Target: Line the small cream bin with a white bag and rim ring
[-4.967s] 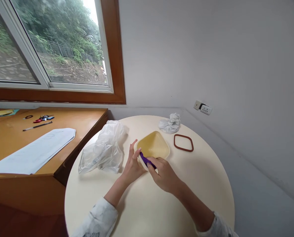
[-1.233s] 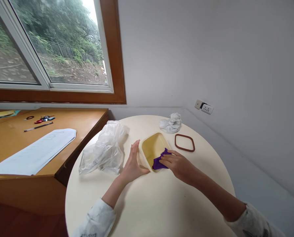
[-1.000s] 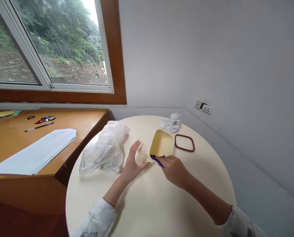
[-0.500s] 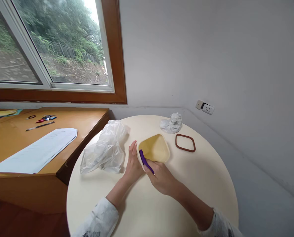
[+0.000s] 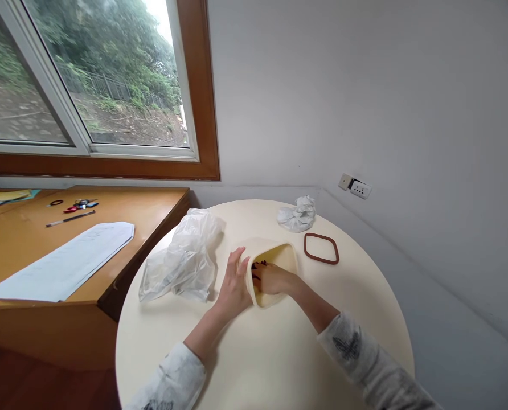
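My left hand (image 5: 233, 289) grips one tilted yellow container (image 5: 285, 258); my right hand (image 5: 271, 279) inside, closure unclear, touches one dark cloth (image 5: 259, 264). Right of the container: one brown ring (image 5: 335, 250).

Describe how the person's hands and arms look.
The left hand and right hand are bare, with no gloves or watch visible. The left sleeve and right sleeve are pale grey with dark printed motifs, clearest on the right.
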Demonstrator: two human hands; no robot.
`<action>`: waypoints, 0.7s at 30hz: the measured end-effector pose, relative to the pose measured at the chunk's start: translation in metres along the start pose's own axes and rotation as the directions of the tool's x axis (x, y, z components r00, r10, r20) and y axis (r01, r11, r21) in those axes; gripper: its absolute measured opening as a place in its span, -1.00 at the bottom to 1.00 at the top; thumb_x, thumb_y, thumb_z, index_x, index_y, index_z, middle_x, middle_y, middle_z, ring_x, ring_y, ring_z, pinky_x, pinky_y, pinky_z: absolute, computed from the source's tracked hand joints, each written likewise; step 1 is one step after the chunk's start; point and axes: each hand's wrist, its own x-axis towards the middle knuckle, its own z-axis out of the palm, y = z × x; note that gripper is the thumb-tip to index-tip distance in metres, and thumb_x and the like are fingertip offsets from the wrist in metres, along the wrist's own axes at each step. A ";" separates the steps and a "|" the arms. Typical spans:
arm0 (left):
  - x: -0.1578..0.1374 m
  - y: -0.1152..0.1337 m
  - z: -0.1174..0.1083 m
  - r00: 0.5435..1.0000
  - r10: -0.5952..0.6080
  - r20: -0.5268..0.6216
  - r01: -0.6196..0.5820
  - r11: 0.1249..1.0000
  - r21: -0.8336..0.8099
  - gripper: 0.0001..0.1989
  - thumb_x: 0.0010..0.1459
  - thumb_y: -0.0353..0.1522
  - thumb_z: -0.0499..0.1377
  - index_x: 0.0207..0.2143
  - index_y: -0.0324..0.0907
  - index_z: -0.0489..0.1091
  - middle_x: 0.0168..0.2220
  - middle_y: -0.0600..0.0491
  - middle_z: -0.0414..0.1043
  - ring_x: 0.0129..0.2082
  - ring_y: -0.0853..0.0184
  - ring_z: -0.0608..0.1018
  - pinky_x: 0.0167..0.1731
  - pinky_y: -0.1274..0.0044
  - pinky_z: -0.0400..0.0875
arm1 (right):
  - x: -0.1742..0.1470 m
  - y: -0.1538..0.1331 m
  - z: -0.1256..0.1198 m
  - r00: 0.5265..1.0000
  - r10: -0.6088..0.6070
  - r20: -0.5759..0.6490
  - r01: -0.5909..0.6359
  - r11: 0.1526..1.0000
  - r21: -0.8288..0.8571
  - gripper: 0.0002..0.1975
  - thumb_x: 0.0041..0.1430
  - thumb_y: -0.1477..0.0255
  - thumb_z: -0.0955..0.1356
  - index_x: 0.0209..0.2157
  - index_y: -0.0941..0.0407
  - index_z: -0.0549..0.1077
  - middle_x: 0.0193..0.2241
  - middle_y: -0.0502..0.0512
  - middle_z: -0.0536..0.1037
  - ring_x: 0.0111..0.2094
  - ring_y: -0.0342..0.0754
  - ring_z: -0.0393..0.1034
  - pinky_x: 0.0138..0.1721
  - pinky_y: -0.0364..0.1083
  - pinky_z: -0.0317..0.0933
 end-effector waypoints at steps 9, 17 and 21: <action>0.002 0.006 -0.003 0.996 -0.087 -0.010 0.087 0.996 0.008 0.01 -0.13 -0.28 0.27 0.21 -0.11 -0.36 0.17 -0.25 -0.17 0.19 -0.01 0.04 0.04 0.14 0.16 | -0.027 -0.022 -0.024 0.951 0.293 0.098 -0.266 0.938 -0.222 -0.73 0.12 0.46 0.17 -0.45 0.19 0.46 -0.44 0.23 0.54 -0.39 0.05 0.43 -0.38 -0.06 0.17; 0.004 0.012 -0.007 0.987 -0.162 0.002 0.162 0.987 -0.005 0.07 -0.24 -0.24 0.33 0.19 -0.18 -0.30 0.15 -0.24 -0.11 0.18 0.01 0.04 0.09 0.20 0.13 | -0.096 -0.027 -0.060 0.982 0.187 -0.010 -0.175 0.935 0.309 -0.69 0.18 0.42 0.11 -0.50 0.14 0.38 -0.54 0.02 0.44 -0.52 -0.14 0.24 -0.49 -0.16 0.02; 0.005 0.016 -0.009 0.984 -0.174 0.028 0.175 0.983 -0.047 0.09 -0.27 -0.20 0.33 0.19 -0.16 -0.30 0.13 -0.23 -0.10 0.16 -0.03 0.04 0.06 0.16 0.15 | -0.114 -0.009 -0.060 0.939 0.343 -0.037 -0.170 0.555 0.814 -0.70 0.12 0.29 0.21 -0.55 0.16 0.38 -0.58 -0.02 0.36 -0.52 -0.16 0.18 -0.48 -0.17 0.06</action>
